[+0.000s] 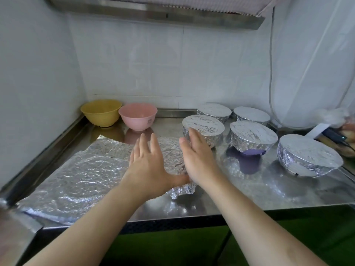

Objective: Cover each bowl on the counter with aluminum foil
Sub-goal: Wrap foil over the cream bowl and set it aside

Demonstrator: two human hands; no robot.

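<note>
A bowl wrapped in crinkled foil (pixel 171 152) stands at the counter's front middle, mostly hidden by my hands. My left hand (pixel 148 166) lies against its left side, fingers straight and spread, thumb along the foil's front edge. My right hand (pixel 197 158) is flat against its right side. Two bare bowls stand in the back left corner: a yellow bowl (pixel 100 115) and a pink bowl (pixel 138 119). Several foil-covered bowls stand to the right; the nearest one (pixel 206 126) is just beyond my right fingertips, and another (pixel 253 137) shows purple below its foil.
Two flat foil sheets (pixel 76 181) lie overlapping on the steel counter (pixel 249 194) at the left. Walls close off the left and back. Packages and a dark tool (pixel 335 138) sit at the far right, with a cable hanging above. The counter's front edge is near.
</note>
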